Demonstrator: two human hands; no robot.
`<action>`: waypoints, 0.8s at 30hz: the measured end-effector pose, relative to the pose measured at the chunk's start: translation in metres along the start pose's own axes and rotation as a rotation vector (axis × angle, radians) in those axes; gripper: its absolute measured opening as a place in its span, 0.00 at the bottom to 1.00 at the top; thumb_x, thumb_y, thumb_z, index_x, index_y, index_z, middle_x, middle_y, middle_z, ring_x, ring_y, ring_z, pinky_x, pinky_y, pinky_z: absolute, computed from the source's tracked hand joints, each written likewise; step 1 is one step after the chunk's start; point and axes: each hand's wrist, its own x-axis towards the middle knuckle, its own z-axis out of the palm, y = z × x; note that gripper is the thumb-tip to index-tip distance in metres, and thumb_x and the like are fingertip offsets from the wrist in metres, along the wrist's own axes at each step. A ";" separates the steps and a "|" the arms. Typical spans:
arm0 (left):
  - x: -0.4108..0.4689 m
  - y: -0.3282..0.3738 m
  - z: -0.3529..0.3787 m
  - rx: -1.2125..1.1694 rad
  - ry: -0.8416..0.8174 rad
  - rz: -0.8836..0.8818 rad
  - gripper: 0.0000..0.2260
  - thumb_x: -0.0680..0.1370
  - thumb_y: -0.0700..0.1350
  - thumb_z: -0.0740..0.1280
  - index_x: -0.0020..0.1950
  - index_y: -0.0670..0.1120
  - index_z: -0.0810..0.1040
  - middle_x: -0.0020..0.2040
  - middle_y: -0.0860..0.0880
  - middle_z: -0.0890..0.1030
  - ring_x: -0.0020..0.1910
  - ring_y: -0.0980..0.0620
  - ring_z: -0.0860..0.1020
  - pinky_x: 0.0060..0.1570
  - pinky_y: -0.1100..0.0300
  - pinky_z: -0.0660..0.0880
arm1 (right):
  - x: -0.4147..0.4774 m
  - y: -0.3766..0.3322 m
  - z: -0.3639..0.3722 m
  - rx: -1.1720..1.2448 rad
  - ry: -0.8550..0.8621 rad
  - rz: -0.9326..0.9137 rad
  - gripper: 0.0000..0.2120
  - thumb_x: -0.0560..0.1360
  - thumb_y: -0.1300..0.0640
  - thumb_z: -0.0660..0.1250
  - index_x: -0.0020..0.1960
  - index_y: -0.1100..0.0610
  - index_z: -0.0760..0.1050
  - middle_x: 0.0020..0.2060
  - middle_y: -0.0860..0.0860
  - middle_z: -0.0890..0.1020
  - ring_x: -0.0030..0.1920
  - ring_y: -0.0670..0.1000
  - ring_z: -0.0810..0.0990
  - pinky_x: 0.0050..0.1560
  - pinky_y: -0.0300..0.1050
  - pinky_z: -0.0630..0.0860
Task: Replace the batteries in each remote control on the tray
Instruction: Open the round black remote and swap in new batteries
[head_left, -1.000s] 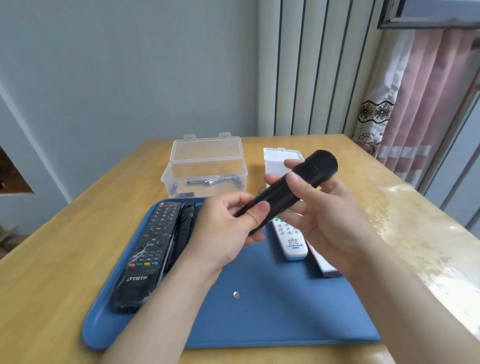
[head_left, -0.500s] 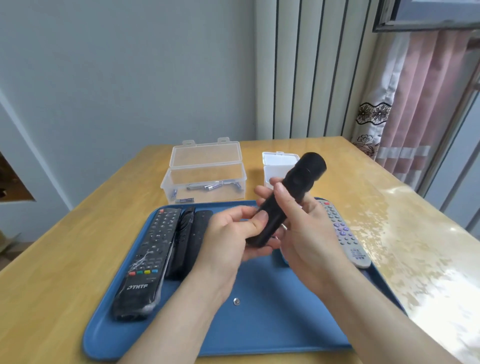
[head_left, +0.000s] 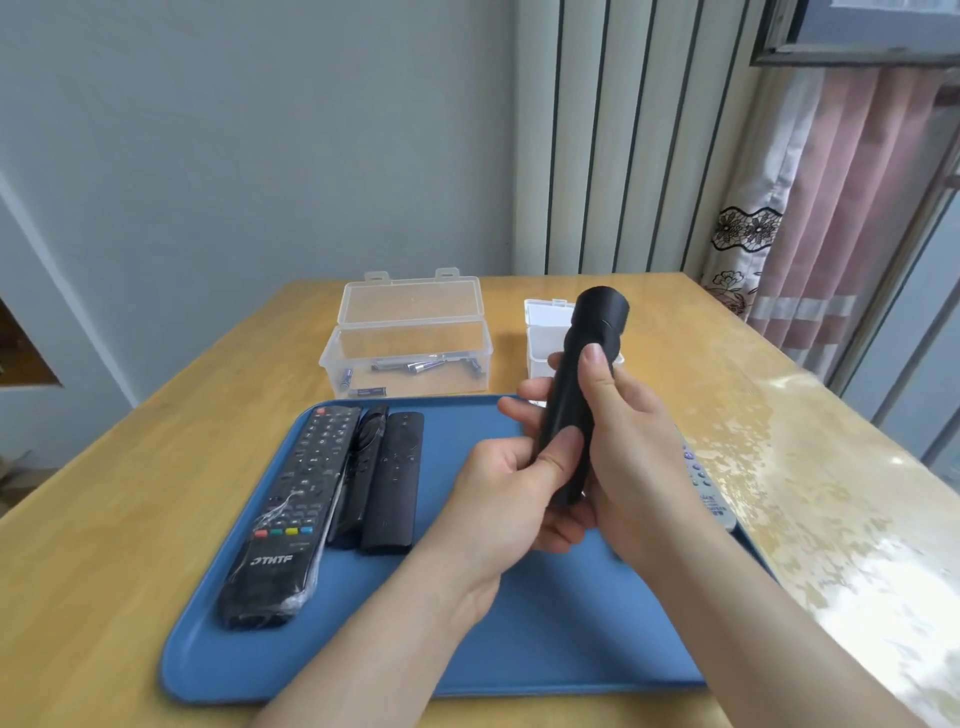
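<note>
1. Black remote control (head_left: 571, 415): upright above the blue tray (head_left: 519, 649); your left hand (head_left: 498, 504) curls fingers (head_left: 563, 452) round its base, your right hand (head_left: 639, 447) round its middle.
2. Expect light, rigid, slick plastic; grip the narrow body.

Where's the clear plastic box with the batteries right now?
Head view: the clear plastic box sits open on the wooden table, just beyond the far edge of the blue tray, left of the small white box.
</note>
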 end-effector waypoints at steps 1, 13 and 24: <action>-0.001 0.000 0.001 0.011 0.011 0.015 0.17 0.81 0.52 0.62 0.39 0.42 0.78 0.33 0.43 0.80 0.27 0.52 0.75 0.30 0.62 0.74 | -0.001 0.000 0.001 0.010 0.001 -0.002 0.16 0.81 0.45 0.59 0.41 0.50 0.79 0.37 0.50 0.86 0.43 0.51 0.87 0.37 0.47 0.76; 0.002 0.002 -0.011 0.015 -0.128 -0.008 0.11 0.81 0.45 0.63 0.46 0.40 0.79 0.38 0.41 0.82 0.33 0.48 0.80 0.35 0.60 0.77 | -0.001 -0.004 -0.001 0.042 -0.089 0.006 0.07 0.81 0.57 0.62 0.56 0.58 0.75 0.44 0.53 0.86 0.45 0.51 0.86 0.38 0.47 0.80; 0.002 -0.005 -0.009 0.870 0.282 0.357 0.15 0.69 0.60 0.72 0.50 0.55 0.74 0.35 0.58 0.81 0.41 0.56 0.80 0.45 0.56 0.76 | 0.004 -0.003 -0.009 0.235 0.068 -0.022 0.09 0.81 0.56 0.63 0.59 0.57 0.75 0.40 0.53 0.80 0.45 0.54 0.80 0.49 0.49 0.79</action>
